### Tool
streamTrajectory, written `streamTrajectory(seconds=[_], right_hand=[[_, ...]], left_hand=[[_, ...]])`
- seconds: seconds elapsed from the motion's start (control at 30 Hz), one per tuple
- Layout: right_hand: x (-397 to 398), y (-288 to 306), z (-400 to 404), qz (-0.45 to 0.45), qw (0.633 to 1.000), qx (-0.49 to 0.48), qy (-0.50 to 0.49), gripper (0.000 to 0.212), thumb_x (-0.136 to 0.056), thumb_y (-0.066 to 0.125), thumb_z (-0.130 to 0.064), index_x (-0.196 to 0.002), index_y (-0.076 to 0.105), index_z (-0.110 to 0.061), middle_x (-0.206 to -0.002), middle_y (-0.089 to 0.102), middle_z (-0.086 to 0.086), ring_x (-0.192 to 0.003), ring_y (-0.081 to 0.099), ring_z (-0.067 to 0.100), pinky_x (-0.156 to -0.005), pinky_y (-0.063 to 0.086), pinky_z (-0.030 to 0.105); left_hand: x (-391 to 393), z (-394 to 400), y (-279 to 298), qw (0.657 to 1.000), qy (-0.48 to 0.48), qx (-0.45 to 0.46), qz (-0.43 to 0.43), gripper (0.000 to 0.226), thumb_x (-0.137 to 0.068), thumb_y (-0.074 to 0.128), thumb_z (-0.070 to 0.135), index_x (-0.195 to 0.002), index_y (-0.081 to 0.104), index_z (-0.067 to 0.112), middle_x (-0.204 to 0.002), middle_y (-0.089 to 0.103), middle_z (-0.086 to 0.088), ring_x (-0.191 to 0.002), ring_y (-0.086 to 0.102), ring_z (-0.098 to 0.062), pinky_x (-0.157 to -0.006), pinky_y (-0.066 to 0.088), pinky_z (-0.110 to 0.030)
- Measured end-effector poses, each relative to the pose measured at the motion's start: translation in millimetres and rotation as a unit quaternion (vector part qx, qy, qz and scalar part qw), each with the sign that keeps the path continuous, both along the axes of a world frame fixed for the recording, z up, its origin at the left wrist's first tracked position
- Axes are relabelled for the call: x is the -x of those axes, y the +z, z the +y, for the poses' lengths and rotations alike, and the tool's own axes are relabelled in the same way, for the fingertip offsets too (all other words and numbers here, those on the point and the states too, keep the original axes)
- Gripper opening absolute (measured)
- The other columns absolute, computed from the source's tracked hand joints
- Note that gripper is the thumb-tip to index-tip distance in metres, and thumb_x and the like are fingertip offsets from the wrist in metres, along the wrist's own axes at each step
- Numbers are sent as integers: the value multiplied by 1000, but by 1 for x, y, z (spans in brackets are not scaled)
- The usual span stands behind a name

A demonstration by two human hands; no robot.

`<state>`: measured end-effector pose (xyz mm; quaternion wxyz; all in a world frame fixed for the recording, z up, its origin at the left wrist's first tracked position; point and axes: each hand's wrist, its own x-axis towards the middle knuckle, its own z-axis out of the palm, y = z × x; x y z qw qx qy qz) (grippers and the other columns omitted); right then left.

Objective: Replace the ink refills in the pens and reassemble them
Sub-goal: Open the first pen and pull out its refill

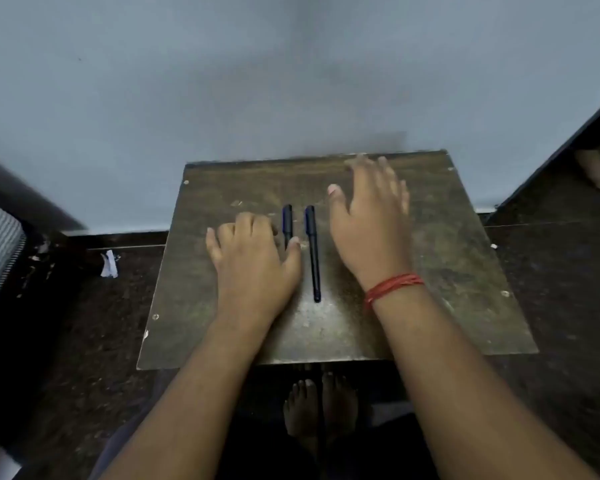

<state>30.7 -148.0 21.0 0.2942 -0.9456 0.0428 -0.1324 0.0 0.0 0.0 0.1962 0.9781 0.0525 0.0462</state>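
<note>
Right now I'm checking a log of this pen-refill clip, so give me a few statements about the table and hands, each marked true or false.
1. Two pens lie side by side on the table. True: the left pen and the right pen lie roughly parallel.
2. The right hand grips a pen. False: its fingers are spread and it holds nothing.
3. The left hand partly covers the left pen. True.
4. The pens are already taken apart. False: both look whole, caps on.
5. A red thread band is on the left wrist. False: it is on the right wrist.
</note>
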Motion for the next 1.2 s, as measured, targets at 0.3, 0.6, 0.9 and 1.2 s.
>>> streamTrajectory(seconds=[0.3, 0.6, 0.9, 1.2], right_hand=[[5, -10, -6, -44, 998, -40, 1, 33, -98, 50, -31, -128, 57, -18, -136, 59, -1, -143, 35, 23, -118, 26, 54], [6, -7, 3, 36, 931, -363, 24, 15, -95, 62, -36, -96, 67, -22, -93, 71, -6, -88, 68, 10, -78, 56, 35], [7, -6, -1, 102, 822, -557, 56, 12, -97, 63, -14, -89, 68, -7, -89, 67, 18, -69, 62, 15, -59, 49, 25], [11, -3, 3, 105, 769, -630, 32, 21, -100, 53, -3, -83, 64, -6, -70, 66, 5, -58, 61, 11, -57, 49, 22]], left_hand=[[-3, -1, -3, 1000, 10, -9, -18, 24, -96, 52, 41, -95, 58, 17, -101, 53, 4, -104, 52, -22, -105, 30, -49], [11, -10, 10, 978, -65, 183, -73, 14, -102, 57, 29, -96, 49, 18, -85, 53, 10, -75, 52, -7, -63, 41, -33], [14, -18, 10, 947, -114, 300, -30, 16, -108, 46, 23, -94, 53, 18, -64, 49, 9, -60, 48, 0, -53, 34, -19], [8, -20, 11, 936, -88, 339, 35, 28, -108, 46, 25, -80, 47, 26, -67, 48, 9, -56, 41, -1, -54, 33, -24]])
